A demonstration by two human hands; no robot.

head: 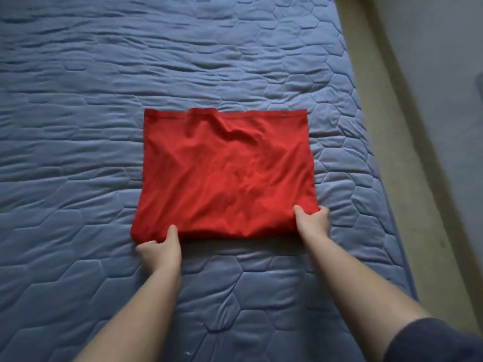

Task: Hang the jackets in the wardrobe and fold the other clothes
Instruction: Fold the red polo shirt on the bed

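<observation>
A red garment (pixel 224 173) lies folded into a rough rectangle on the blue quilted mattress (pixel 78 126), its hem at the far edge. My left hand (pixel 159 250) grips the near left corner, thumb on top and fingers tucked under the cloth. At the near right corner my right hand (pixel 312 220) pinches the fabric the same way. The near edge is slightly lifted and casts a shadow on the mattress. No jacket or wardrobe is in view.
The mattress edge runs diagonally down the right side, with a beige strip (pixel 392 126) and grey floor (pixel 449 61) beyond it. Bare quilted surface stretches to the left and far side of the garment.
</observation>
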